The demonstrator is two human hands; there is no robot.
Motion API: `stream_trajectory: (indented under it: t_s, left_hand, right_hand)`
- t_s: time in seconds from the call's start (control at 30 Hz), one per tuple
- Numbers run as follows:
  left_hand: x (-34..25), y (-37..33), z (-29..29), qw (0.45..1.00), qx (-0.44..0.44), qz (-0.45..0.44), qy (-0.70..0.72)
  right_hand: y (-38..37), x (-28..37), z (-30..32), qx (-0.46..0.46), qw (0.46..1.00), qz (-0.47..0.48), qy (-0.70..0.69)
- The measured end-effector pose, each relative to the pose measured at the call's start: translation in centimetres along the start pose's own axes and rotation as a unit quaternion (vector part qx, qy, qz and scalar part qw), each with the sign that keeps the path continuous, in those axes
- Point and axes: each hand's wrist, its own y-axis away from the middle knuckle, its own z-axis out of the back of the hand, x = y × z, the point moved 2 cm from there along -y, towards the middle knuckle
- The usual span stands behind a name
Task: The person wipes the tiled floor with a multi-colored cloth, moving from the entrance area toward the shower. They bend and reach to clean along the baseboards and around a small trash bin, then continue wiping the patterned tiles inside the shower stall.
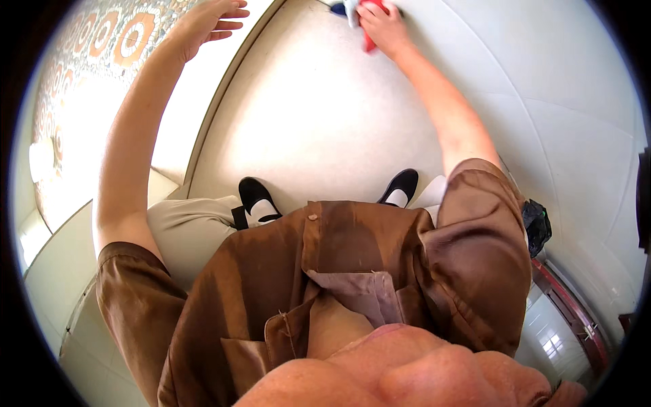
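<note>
Farthest left, beyond the left grip [202,22], is a stone-patterned surface [132,37] with orange rings. The left grip itself is released, its fingers stretched and holding nothing visible, above a pale ledge [178,112]. To its right is the pale floor [319,102].

Across that floor, well apart from the left grip, a red cloth [369,43] lies beneath the right grip [384,28], which is clasping it near where floor and wall [475,47] meet. It should handle as something light, soft and limp, hardly fragile; whether it is damp or slippery I cannot tell. The bunched middle, under palm and fingers, seems the best place to hold it.

It looks bright red and crumpled, its near end blurred into a point. Just left of the right grip are a light grey piece [352,12] and a dark blue one [338,9]; whether they belong to the cloth is unclear.
</note>
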Motion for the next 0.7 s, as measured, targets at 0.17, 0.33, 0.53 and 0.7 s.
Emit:
stream_trajectory:
  t_s: [0.17,0.33,0.53,0.7]
  left_hand:
    - [0.3,0.0,0.2,1.0,0.002,0.004,0.013]
    - [1.7,-1.0,-0.2,1.0,0.023,0.008,-0.016]
    - [1.8,-1.9,-0.6,0.999,0.023,0.024,0.005]
    - [0.7,-0.9,-1.1,0.999,0.025,0.016,-0.02]
  right_hand:
    - [16.0,-1.1,-1.3,0.221,0.973,0.033,-0.063]
    - [24.2,-2.2,1.0,0.372,0.927,0.014,-0.034]
    - [10.2,-2.7,5.5,0.114,0.991,0.001,-0.073]
    - [5.5,-5.5,8.5,0.095,0.993,0.071,0.003]
